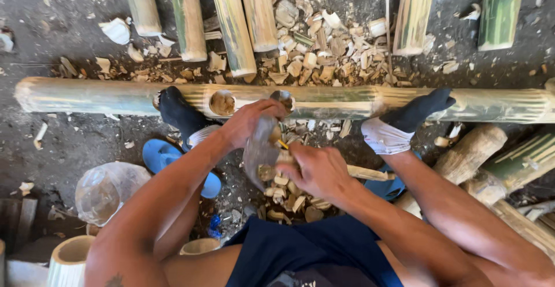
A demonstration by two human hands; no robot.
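A long bamboo pole [324,102] lies across the ground, with two round holes [222,102] cut into its side. Both my feet, in dark socks, rest on it. My left hand [250,122] grips the top of a motion-blurred grey-brown object [260,154] just in front of the holes. My right hand [315,171] is closed right beside that object's lower part, around a thin thing with a yellow end [283,144] that is mostly hidden by the fingers. Bamboo chips lie beneath both hands.
Short cut bamboo sections [231,21] and a heap of chips [324,44] lie beyond the pole. Blue sandals [165,154] sit under my legs. A clear plastic bag [107,189] and bamboo cups [69,258] are at the lower left, wood logs [471,151] at the right.
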